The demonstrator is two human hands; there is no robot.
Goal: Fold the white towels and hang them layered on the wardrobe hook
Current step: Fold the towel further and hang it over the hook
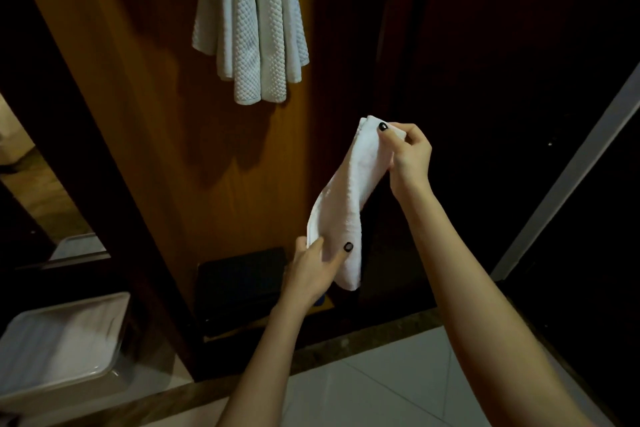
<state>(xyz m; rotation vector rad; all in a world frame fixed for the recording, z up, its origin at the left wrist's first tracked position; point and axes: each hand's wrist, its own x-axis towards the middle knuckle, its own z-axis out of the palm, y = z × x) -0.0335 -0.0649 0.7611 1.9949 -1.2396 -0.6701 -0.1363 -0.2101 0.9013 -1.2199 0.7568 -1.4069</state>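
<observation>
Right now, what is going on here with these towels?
A person holds one white towel between both hands, in front of a wooden wardrobe panel. The right hand pinches its top end; the left hand grips its lower end. Higher up, other white towels already hang against the panel; their hook is out of view. A white tray at lower left holds more white cloth.

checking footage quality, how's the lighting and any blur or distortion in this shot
Head view: dim overall, right side nearly black; the hanging towels cast a clear shadow on the wood panel; the held towel looks slightly washed out and soft; straight lines lean from wide-angle distortion.
</observation>
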